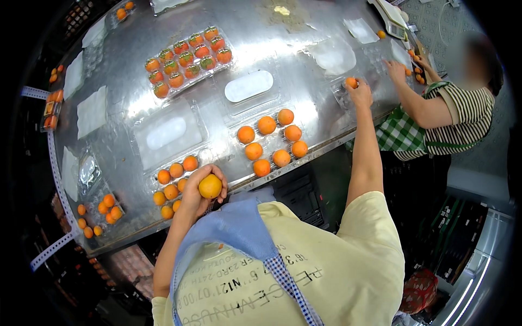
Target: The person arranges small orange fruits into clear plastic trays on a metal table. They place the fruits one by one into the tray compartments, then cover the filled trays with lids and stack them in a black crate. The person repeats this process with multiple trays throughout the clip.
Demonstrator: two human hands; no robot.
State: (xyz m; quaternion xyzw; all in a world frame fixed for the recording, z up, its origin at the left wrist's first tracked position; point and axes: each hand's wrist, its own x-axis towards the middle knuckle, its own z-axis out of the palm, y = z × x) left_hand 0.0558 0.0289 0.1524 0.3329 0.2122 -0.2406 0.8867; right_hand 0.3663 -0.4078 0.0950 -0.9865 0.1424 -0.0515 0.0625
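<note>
My left hand (204, 187) holds an orange-yellow round fruit (210, 186) near the table's front edge, beside a clear plastic tray of smaller orange fruits (176, 170). My right hand (359, 93), arm stretched out, has its fingers on an orange fruit (351, 83) at a clear plastic tray (342, 95) on the right. Between my hands lies a clear tray with several orange fruits (266, 125), its open lid (248, 86) behind it. Another open lid (167, 132) lies behind the left tray.
A filled clear tray of red-orange tomatoes with green tops (187, 61) stands farther back. White foam sheets (91, 112) and small fruit groups (109, 208) lie at the left. At the right, a co-worker (440, 106) reaches over the metal table (281, 45), near a scale (393, 24).
</note>
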